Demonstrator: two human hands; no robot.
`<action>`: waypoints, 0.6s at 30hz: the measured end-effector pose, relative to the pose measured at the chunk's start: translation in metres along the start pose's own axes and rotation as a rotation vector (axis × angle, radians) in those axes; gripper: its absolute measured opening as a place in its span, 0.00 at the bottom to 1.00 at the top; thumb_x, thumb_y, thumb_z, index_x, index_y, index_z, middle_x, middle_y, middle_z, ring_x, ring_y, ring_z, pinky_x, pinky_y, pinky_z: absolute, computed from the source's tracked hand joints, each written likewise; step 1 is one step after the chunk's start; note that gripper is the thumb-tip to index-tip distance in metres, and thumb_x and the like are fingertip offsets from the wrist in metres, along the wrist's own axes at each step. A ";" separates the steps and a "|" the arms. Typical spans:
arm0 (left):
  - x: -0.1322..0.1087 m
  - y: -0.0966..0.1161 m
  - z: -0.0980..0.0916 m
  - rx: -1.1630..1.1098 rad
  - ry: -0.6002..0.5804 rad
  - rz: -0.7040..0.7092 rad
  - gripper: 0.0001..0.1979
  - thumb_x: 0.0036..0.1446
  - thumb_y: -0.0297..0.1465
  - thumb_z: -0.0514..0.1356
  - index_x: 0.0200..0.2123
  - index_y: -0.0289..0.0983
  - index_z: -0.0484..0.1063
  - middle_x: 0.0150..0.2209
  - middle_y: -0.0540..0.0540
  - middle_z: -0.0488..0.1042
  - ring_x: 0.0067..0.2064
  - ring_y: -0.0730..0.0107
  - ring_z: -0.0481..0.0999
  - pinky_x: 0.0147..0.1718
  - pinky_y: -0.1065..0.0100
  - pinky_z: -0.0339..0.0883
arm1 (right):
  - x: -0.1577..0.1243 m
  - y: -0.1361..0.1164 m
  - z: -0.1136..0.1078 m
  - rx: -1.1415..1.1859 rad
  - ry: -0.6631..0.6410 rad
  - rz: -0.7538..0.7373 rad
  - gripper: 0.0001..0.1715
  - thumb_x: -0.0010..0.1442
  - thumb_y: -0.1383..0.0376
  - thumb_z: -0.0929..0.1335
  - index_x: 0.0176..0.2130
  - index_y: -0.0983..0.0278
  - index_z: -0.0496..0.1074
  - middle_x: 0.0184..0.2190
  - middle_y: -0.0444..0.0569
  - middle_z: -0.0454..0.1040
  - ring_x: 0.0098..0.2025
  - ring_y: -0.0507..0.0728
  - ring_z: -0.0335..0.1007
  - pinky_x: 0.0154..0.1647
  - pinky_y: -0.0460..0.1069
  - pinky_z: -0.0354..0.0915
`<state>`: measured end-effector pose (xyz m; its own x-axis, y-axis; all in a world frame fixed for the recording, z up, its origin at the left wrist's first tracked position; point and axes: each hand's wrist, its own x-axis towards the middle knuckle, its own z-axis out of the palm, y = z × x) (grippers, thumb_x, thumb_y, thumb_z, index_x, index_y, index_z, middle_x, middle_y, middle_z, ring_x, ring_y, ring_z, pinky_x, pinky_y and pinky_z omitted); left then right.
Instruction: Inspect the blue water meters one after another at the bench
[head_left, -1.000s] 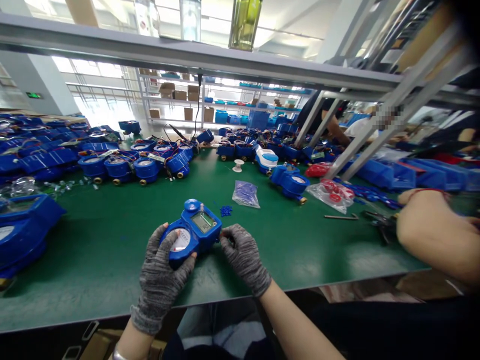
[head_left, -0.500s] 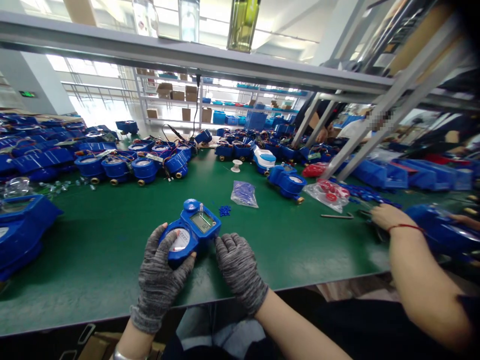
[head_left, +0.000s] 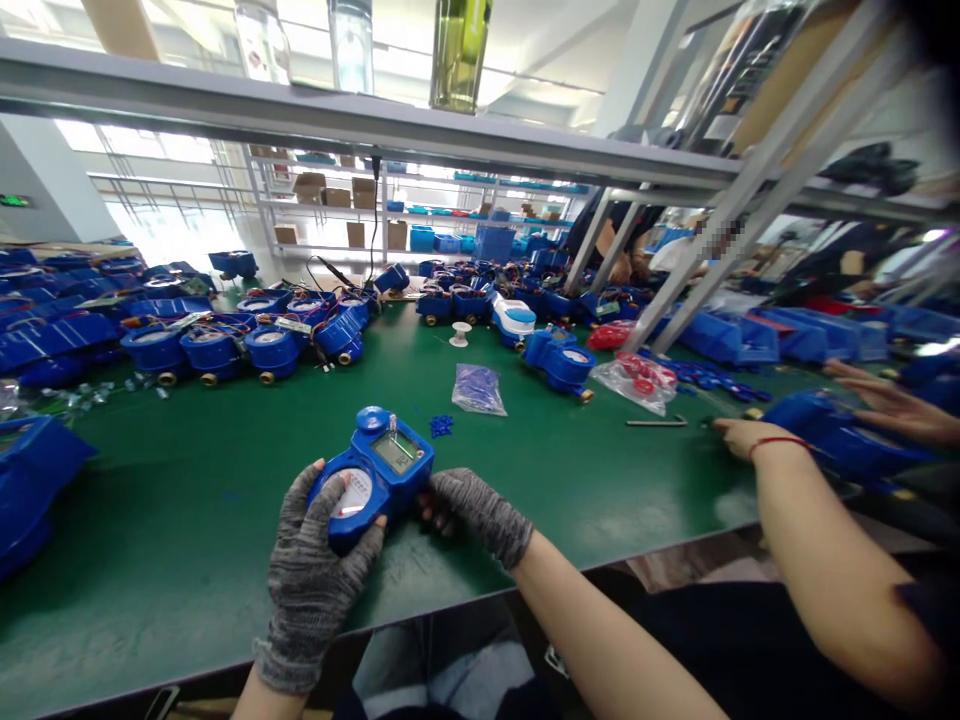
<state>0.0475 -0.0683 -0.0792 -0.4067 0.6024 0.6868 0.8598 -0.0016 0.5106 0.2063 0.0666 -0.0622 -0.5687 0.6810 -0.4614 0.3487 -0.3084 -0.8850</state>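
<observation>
A blue water meter [head_left: 375,470] with a round dial and a small display rests on the green table [head_left: 187,510] near its front edge. My left hand [head_left: 311,560], in a grey knit glove, wraps round the meter's dial end with thumb and fingers. My right hand [head_left: 469,508], also gloved, is curled against the meter's right side with its fingers tucked under. A small pile of blue plastic bits [head_left: 441,426] lies just behind the meter.
Rows of blue meters [head_left: 247,345] fill the table's left and back. A clear bag of blue parts [head_left: 478,388], a bag of red parts [head_left: 637,378] and a hex key [head_left: 656,422] lie mid-table. A co-worker's arm [head_left: 810,540] reaches in from the right.
My right hand has turned from lying over the meter's side to curling under it. The co-worker's arm has reached forward onto the table. The view has shifted slightly.
</observation>
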 end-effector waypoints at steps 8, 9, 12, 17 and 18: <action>0.013 -0.028 -0.007 -0.168 -0.147 0.049 0.25 0.51 0.40 0.66 0.52 0.43 0.68 0.62 0.40 0.61 0.59 0.50 0.66 0.54 0.49 0.68 | -0.006 0.008 -0.021 -0.118 -0.111 -0.069 0.15 0.61 0.59 0.63 0.33 0.67 0.72 0.24 0.47 0.74 0.21 0.50 0.67 0.21 0.44 0.63; 0.019 -0.035 -0.009 -0.236 -0.222 0.054 0.24 0.51 0.40 0.67 0.52 0.44 0.69 0.62 0.41 0.60 0.60 0.51 0.65 0.54 0.51 0.69 | -0.002 0.007 -0.032 -0.241 -0.063 -0.141 0.14 0.60 0.59 0.64 0.36 0.67 0.73 0.28 0.48 0.76 0.24 0.51 0.69 0.25 0.45 0.65; 0.032 -0.045 -0.016 -0.387 -0.405 -0.013 0.24 0.50 0.40 0.67 0.51 0.45 0.71 0.64 0.43 0.57 0.62 0.51 0.63 0.55 0.53 0.68 | 0.022 0.000 -0.060 -0.676 0.387 -0.347 0.12 0.60 0.65 0.65 0.42 0.66 0.74 0.39 0.50 0.78 0.37 0.52 0.73 0.38 0.45 0.66; 0.030 -0.030 -0.015 -0.493 -0.292 -0.267 0.16 0.57 0.43 0.61 0.48 0.46 0.73 0.60 0.44 0.64 0.61 0.52 0.64 0.60 0.47 0.60 | 0.069 -0.009 -0.067 -0.896 0.620 -0.309 0.11 0.59 0.65 0.66 0.40 0.66 0.76 0.39 0.52 0.78 0.40 0.56 0.73 0.42 0.47 0.63; 0.028 -0.027 -0.012 -0.507 -0.246 -0.290 0.15 0.57 0.43 0.61 0.47 0.46 0.74 0.59 0.44 0.66 0.61 0.53 0.65 0.60 0.47 0.59 | 0.075 -0.009 -0.064 -0.920 0.642 -0.292 0.12 0.59 0.64 0.66 0.40 0.66 0.76 0.38 0.53 0.78 0.40 0.56 0.73 0.41 0.47 0.63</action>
<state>0.0095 -0.0613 -0.0675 -0.4667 0.8006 0.3757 0.4475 -0.1526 0.8812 0.2086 0.1630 -0.0843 -0.3260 0.9397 0.1031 0.8267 0.3362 -0.4510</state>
